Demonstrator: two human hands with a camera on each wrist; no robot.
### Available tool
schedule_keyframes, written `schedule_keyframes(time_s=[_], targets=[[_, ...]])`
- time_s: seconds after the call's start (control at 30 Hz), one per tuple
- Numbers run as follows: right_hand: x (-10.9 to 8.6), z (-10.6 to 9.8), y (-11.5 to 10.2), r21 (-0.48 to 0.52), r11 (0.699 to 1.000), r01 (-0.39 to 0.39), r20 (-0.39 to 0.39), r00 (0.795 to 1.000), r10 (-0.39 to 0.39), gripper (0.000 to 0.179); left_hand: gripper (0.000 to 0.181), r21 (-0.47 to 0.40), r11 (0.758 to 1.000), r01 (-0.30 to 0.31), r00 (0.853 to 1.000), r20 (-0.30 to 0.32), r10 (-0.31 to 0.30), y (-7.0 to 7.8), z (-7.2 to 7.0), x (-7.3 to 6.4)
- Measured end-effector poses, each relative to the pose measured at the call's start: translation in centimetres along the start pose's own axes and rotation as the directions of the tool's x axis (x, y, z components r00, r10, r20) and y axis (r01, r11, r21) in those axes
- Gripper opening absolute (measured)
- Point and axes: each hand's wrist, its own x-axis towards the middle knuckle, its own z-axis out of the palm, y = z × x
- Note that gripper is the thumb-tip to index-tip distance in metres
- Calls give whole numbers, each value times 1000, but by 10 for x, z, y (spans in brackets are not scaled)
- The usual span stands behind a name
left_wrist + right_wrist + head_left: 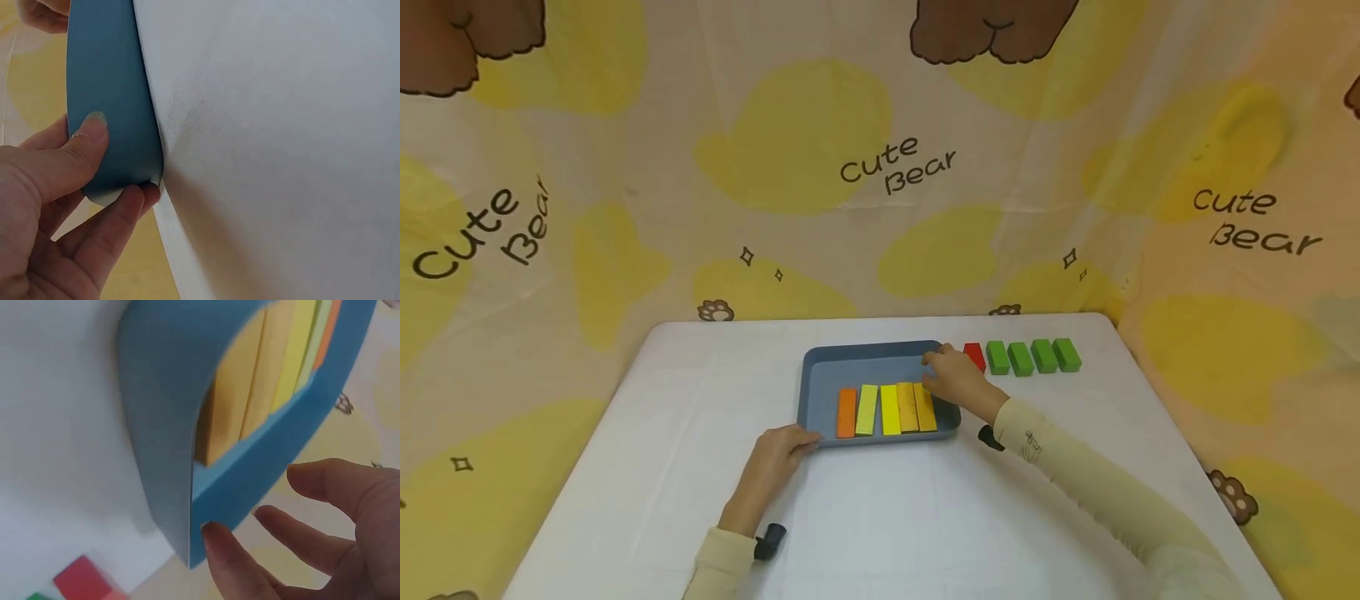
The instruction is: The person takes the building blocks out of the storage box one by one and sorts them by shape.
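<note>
Blue tray [822,387], mid-frame, carries five blocks [890,409]; your left hand [773,457] pinches its lower-left corner; your right hand [962,383], fingers [232,557] spread apart, is at its upper right.

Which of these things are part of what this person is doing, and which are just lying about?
Part of the job:
tray, gripped by the left hand
five blocks in it, near the right hand

Seemingly just lying about:
red block
four green blocks, perhaps for later
</note>
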Motion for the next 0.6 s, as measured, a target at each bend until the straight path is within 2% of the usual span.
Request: schedule_keyframes(time_s=[0.27, 0.6], targets=[[5, 22, -12, -42, 999, -18, 108, 994, 22, 40, 15, 2, 1000, 5, 1000, 9, -5, 1, 1, -1], [7, 28, -15, -62, 998, -11, 157, 987, 21, 37, 14, 15, 1000, -1, 1000, -7, 1, 0, 0, 0]])
